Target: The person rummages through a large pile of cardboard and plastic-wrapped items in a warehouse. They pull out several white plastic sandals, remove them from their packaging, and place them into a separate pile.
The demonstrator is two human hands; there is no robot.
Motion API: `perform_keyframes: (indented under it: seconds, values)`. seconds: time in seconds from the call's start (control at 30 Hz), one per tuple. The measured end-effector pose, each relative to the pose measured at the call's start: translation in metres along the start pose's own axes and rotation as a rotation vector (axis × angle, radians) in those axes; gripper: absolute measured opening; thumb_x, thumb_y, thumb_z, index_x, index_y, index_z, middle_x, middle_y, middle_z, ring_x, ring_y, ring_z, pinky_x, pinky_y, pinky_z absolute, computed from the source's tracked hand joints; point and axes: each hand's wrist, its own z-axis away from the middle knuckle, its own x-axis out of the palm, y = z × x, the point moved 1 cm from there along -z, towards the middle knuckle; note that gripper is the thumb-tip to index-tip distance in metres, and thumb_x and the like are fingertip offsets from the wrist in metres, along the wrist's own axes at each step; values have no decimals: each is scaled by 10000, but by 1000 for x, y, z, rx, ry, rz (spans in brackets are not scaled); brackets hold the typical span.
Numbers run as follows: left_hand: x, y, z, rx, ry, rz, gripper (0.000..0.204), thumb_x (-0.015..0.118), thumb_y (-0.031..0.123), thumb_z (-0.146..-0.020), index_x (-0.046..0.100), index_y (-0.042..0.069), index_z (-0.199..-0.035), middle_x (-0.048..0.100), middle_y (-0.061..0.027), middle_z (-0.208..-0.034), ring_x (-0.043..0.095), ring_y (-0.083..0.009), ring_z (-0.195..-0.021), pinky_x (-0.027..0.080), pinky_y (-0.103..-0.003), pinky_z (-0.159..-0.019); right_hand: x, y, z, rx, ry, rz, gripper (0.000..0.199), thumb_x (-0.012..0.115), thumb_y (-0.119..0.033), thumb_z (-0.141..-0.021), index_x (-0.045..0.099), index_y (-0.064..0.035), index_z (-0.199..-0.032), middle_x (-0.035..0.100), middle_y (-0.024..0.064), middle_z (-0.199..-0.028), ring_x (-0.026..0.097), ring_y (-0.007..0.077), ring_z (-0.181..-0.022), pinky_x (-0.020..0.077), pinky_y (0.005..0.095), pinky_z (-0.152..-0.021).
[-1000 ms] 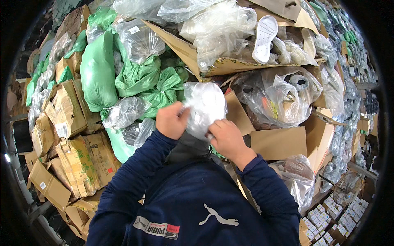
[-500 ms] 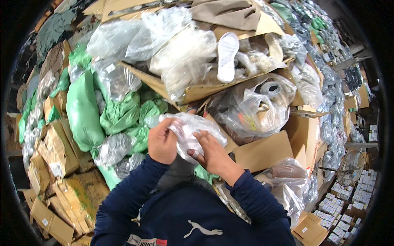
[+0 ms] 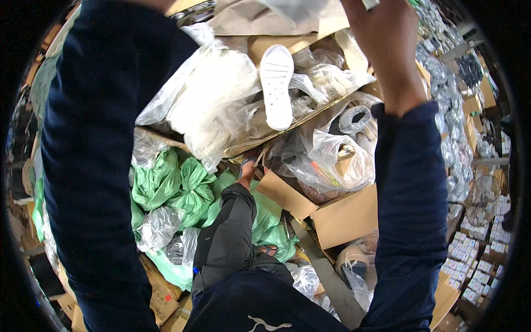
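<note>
Both my arms reach up past the upper edge. Of my left hand (image 3: 148,3) only a sliver near the wrist shows, its fingers out of sight. My right hand (image 3: 387,33) is at the upper right, cut off by the edge, its fingers appearing closed around a small whitish bit that I cannot make out. Pale see-through plastic (image 3: 293,8) is at the top between the hands; whether either hand holds it is hidden. Below it, a white shoe sole (image 3: 276,87) lies upright on an open carton of clear plastic bags (image 3: 213,105).
Green bags (image 3: 157,180) and clear bags lie left of my leg (image 3: 224,232). An open brown carton (image 3: 345,218) is at right, beside a clear bag of mixed items (image 3: 343,160). Brown cloth (image 3: 238,19) lies at the back. White boxes (image 3: 470,254) and a fan (image 3: 482,199) are far right.
Both hands have risen from in front of my body to the upper edge. The clear plastic bag they held has left the middle; pale plastic now shows at the top.
</note>
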Motion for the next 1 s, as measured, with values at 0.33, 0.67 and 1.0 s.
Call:
perform_keyframes:
  seconds: [0.33,0.67,1.0]
  values:
    - [140,-222,221,-477,-1185,-1063,539,736,292,-828,596,143,-1327,577,-106,-1359,511,-286,-1308,340,-552,-1120,140,106,155,447,-319,-71,350,717,-251,-844,627,17,-1050,708,167,-911,686,301,-819,534,403,-766]
    - [55,-272,241,-392,-1099,-1342,1043,838,362,-742,200,417,-1566,282,-76,-1613,279,-363,-1473,235,-673,-1148,162,69,279,983,-801,-381,687,765,-227,-811,462,36,-1369,688,177,-939,686,290,-892,535,386,-802]
    - [141,-220,253,-294,-952,-629,446,534,82,-863,556,-64,-1284,600,-193,-1259,592,-299,-1124,481,-354,-962,61,145,229,976,-733,-450,301,645,-8,-882,619,48,-1177,695,88,-1010,637,122,-899,499,262,-833]
